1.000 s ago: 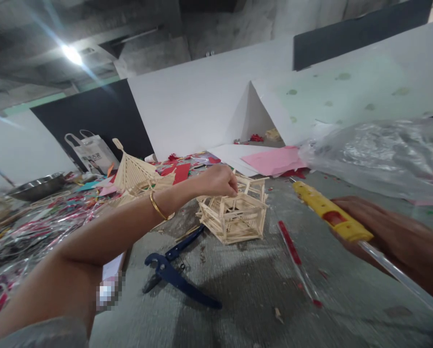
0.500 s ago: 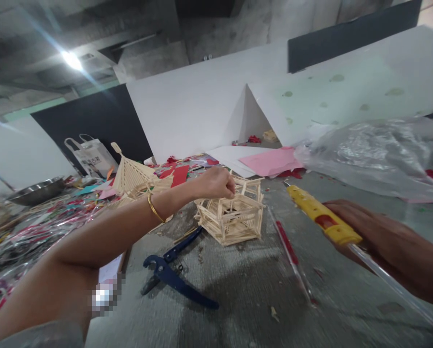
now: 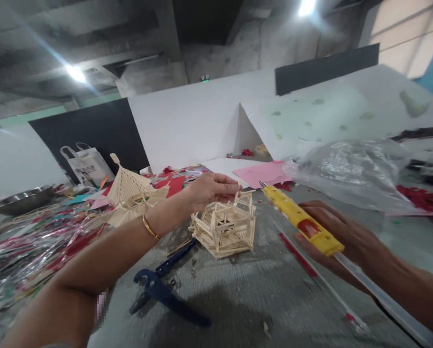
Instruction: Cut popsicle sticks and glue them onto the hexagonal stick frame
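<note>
A small openwork frame of pale wooden sticks (image 3: 223, 232) stands on the grey table in front of me. My left hand (image 3: 211, 189) is at its upper back edge, thumb and fingers pinched on a short wooden stick (image 3: 239, 184). Wrapped round a yellow hot glue gun (image 3: 303, 220) is my right hand (image 3: 332, 227), to the right of the frame. The gun's metal tip points toward the stick, apart from it, and a clear glue stick runs out of its rear. Blue-handled cutters (image 3: 165, 295) lie open near my left forearm.
A pointed stick-built roof (image 3: 129, 191) stands at left, beside tangled shiny strips (image 3: 53, 256) and a metal bowl (image 3: 24, 198). A red-and-clear tube (image 3: 298, 253) lies right of the frame. Pink paper (image 3: 258, 172) and a plastic bag (image 3: 350, 169) lie behind.
My right hand has brought the glue gun left, nearer the frame. My left hand's fingers have extended, showing the pinched stick. The view has tilted up slightly.
</note>
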Available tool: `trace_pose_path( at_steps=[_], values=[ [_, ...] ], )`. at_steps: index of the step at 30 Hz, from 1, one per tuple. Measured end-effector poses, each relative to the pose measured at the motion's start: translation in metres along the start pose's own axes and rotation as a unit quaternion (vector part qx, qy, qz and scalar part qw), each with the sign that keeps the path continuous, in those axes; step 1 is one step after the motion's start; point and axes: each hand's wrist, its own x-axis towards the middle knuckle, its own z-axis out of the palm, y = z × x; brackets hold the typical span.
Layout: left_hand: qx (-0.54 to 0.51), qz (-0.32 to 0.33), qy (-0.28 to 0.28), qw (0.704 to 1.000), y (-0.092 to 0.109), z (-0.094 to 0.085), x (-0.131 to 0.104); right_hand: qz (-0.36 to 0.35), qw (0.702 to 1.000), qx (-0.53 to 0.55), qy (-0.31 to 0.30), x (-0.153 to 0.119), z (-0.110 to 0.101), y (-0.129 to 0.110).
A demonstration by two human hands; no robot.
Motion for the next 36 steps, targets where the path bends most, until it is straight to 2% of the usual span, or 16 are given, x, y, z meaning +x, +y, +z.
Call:
trace_pose_path(
  at_steps=[3,9,15,23,31,36],
  values=[
    [-0.084,0.004,-0.010,0.996,-0.009,0.009,-0.002,-0.050,0.998,-0.024,-0.023,0.007,0.000,-0.008],
    [-0.145,0.034,-0.011,0.989,-0.017,0.019,-0.007,-0.073,0.997,-0.031,-0.014,0.014,-0.001,-0.019],
    [-0.155,0.041,0.002,0.987,-0.018,0.026,-0.012,-0.100,0.994,-0.022,0.043,0.019,-0.002,-0.022],
    [-0.169,0.050,0.005,0.984,-0.020,0.031,-0.012,-0.060,0.998,0.011,0.009,0.017,-0.002,-0.019],
    [-0.211,0.064,0.005,0.975,-0.019,0.033,-0.012,-0.069,0.998,-0.006,0.007,0.015,-0.002,-0.018],
    [-0.227,0.051,0.027,0.972,-0.017,0.033,-0.012,-0.060,0.998,-0.011,-0.010,0.013,-0.003,-0.018]
  ],
)
